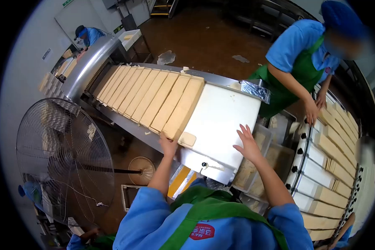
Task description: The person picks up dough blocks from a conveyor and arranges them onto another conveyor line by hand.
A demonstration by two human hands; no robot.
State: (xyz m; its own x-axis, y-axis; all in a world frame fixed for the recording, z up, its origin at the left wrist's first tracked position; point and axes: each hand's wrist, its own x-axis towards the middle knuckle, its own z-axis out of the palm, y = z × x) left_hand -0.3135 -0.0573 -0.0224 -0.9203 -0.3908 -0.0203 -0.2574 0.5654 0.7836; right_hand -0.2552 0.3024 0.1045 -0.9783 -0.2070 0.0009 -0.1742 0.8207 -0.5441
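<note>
My left hand (pixel 168 146) is at the near end of the last long, pale-tan slab (pixel 186 106) in the row, its fingers closed at the slab's corner. The slab looks like stacked flat sheets. A small rounded tan piece (pixel 187 139) lies beside that hand on the white board (pixel 225 112). Above the board's right part, my right hand (pixel 249 146) is held with fingers spread and nothing in it. More tan slabs (pixel 141 91) lie side by side on the conveyor, stretching back to a metal hood (pixel 91 64).
On the right, a co-worker in a green apron (pixel 296 89) handles slabs on a second conveyor (pixel 325 179). Plastic bins (pixel 254 166) with scraps stand between the lines. A large wire fan (pixel 66 162) is at the left. Another person (pixel 89 35) works beyond the hood.
</note>
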